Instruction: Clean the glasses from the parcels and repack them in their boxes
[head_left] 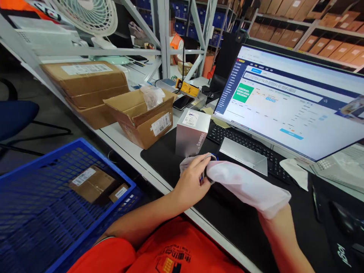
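Observation:
A thin, whitish, see-through bag (247,182) is pulled over my right hand (271,218) up to the wrist. Its fingers are covered, so their grip cannot be made out. My left hand (193,180) pinches greyish, crumpled material at the far end of the bag. Something dark with a bit of blue shows between the two hands, too hidden to name. Just behind my left hand stands a silvery-pink box (189,136) with a white label on top. A flat silver box (243,155) lies beyond the bag, against the keyboard (256,146).
An open cardboard box (145,129) with crumpled plastic stands left on the desk, beside a closed carton (85,87). Below the desk edge, a blue crate (82,146) holds small cartons. At right are a monitor (284,102), pen (315,203) and mouse (342,218).

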The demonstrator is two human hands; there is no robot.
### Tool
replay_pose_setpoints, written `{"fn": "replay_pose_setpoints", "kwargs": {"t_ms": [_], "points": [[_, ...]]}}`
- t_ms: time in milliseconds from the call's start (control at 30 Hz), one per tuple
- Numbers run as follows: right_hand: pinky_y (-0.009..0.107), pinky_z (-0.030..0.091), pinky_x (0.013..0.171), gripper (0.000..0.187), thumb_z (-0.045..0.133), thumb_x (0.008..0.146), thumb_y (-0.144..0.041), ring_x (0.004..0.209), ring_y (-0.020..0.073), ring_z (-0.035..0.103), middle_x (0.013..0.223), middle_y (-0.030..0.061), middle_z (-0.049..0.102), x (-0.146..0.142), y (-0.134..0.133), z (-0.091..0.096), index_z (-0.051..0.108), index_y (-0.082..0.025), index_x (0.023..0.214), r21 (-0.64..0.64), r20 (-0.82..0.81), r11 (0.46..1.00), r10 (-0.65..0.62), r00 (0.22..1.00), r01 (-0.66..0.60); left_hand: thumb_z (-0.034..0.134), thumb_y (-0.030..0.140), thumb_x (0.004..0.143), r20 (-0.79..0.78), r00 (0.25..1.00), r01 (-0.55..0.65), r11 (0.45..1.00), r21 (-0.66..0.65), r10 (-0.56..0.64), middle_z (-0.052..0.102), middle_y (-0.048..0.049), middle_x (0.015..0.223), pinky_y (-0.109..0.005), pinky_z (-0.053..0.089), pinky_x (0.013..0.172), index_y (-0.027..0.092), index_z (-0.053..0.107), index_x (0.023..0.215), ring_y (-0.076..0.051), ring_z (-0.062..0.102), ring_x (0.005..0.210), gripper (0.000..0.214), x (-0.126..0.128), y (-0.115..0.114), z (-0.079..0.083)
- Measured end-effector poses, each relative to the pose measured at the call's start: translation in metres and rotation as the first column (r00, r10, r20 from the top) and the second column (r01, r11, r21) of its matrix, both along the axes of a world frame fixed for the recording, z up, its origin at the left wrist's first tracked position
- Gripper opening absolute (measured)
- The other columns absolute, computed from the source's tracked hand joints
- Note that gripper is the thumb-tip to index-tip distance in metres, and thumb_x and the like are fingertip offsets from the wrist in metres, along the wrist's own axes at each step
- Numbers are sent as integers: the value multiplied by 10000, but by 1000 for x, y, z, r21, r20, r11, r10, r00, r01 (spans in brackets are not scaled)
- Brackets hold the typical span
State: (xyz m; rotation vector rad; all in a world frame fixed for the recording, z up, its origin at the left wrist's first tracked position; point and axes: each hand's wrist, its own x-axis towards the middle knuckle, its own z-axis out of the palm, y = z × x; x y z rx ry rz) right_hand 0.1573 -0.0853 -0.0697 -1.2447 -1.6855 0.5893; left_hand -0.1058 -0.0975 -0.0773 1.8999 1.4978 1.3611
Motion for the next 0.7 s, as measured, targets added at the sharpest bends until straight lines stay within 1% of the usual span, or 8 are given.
{"fn": "replay_pose_setpoints", "kwargs": {"t_ms": [100,200,300,467,533,600,633,700], "points": [[360,630,710,278,727,744,-238,804,276,745,934,72,771,-9,-13,-4,728,-199,1018,108,60,994,3,998,-10,509,9,733,-9,998,58,998,18,-58,486,-79,1528,-422,479,1151,224,495,1437,-259,519,1373,736,8,-8,11],[339,625,707,337,727,761,-203,819,253,736,978,79,745,-23,-23,-5,681,-201,1094,268,97,961,52,994,-76,470,-2,746,-97,990,114,991,70,-107,471,-76,1544,-405,502,1134,218,467,1453,-263,526,1369,741,15,-16,16],[351,618,761,416,711,784,-185,901,258,731,1067,103,718,-31,-25,-5,637,-193,1193,389,145,912,76,986,-127,448,-3,781,-162,982,122,980,159,-96,457,-96,1552,-379,532,1101,209,433,1470,-264,540,1357,721,20,-20,15],[395,611,807,500,662,818,-221,970,275,718,1137,136,688,-39,-17,1,564,-177,1307,479,224,874,-37,974,-77,448,-21,789,-261,957,199,941,274,-126,432,-150,1560,-339,542,1079,179,348,1510,-264,484,1409,755,26,-20,8],[451,570,933,406,623,861,-222,1079,288,690,1217,148,679,-46,-13,4,584,-193,1264,567,282,820,-106,954,-76,458,-12,795,-319,923,303,916,261,-215,426,-177,1558,-314,555,1054,145,345,1500,-261,484,1410,731,30,-20,5],[492,480,1066,264,538,904,-155,1216,280,630,1307,128,666,-54,-9,5,626,-221,1144,661,361,739,-159,919,-131,466,13,806,-375,877,406,881,242,-301,459,-196,1526,-298,594,984,121,371,1473,-267,534,1364,682,33,-20,1],[493,452,1094,255,491,914,-114,1252,268,610,1326,112,666,-57,-7,5,637,-228,1090,680,400,710,-151,904,-182,469,26,810,-395,858,440,867,235,-329,490,-199,1497,-291,616,931,121,391,1455,-270,574,1321,656,34,-20,0],[435,508,1027,291,438,922,-79,1180,239,652,1255,97,708,-59,-3,5,642,-224,1071,651,448,706,-63,892,-277,470,39,817,-407,839,477,849,229,-362,556,-188,1424,-285,639,846,141,422,1429,-267,633,1240,623,34,-20,-4]]}}
